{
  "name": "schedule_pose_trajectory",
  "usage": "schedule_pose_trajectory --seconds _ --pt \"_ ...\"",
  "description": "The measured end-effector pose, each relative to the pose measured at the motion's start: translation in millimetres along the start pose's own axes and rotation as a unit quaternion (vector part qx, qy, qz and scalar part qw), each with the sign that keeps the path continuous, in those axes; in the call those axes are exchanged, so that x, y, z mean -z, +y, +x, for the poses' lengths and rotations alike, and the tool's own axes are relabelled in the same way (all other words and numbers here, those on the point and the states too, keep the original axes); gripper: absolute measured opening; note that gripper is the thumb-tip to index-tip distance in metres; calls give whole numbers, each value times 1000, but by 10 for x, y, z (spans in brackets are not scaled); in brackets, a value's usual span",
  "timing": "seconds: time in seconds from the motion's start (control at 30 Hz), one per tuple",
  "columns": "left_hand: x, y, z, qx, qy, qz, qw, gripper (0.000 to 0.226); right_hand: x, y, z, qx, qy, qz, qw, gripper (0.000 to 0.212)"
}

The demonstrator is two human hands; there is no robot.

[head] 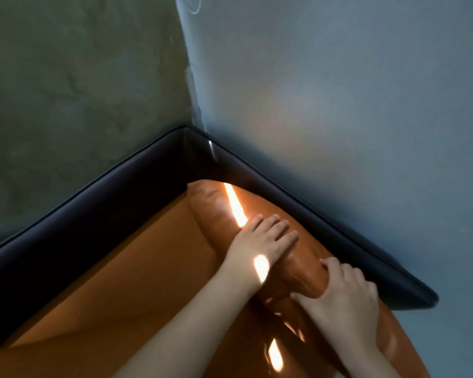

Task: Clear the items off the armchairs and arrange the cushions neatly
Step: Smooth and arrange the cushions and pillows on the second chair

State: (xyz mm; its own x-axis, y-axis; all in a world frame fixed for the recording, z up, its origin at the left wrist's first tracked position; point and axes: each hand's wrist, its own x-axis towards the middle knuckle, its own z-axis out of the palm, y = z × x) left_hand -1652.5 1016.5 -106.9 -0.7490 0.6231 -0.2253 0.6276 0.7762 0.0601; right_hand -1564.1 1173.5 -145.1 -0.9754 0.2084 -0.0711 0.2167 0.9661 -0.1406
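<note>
Around the grip: two mottled plaster walls [339, 91] meeting in a corner beyond the fingertips, greenish on the left, bluish on the right
In the way: dark armchair frame [99, 203] wrapping that corner, close behind the cushion on the far side of both hands
Cushion: orange cushion [216, 211] standing on edge along the frame's right-hand side, under both hands
Left hand: left hand [262, 241] laid flat over the cushion's top, fingers straight and side by side
Right hand: right hand [342, 290] nearer the camera, fingers curled over the cushion's rim, thumb on the near face, gripping it
Seat: matte orange seat [120, 268] left of and below the grip
Surfaces: cushion glossy, leather-like, rounded, creased beside the right thumb; frame smooth with a piped seam
Light: bright sun streak [235, 205] just past the left fingertips, another patch on the left wrist
Hidden: right fingertips behind the cushion; cushion's near end cut off at the bottom edge; gap between cushion and frame lost in shadow
</note>
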Motion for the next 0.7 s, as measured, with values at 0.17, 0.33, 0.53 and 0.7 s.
schedule_pose_trajectory --seconds 0.17,0.33,0.53,0.7 --pt "-662 618 111 5 -88 21 996 72 -266 393 -152 -54 -96 -7 994 88" --pt "-901 863 196 50 -57 9 997 97 -440 514 -131 -40 -84 -3 996 93" --pt "-801 930 189 78 -101 45 991 95 -411 559 -244 -29 -103 45 993 101" --pt "-696 1065 -9 125 -66 16 990 105 -331 655 -423 43 -89 95 991 107"
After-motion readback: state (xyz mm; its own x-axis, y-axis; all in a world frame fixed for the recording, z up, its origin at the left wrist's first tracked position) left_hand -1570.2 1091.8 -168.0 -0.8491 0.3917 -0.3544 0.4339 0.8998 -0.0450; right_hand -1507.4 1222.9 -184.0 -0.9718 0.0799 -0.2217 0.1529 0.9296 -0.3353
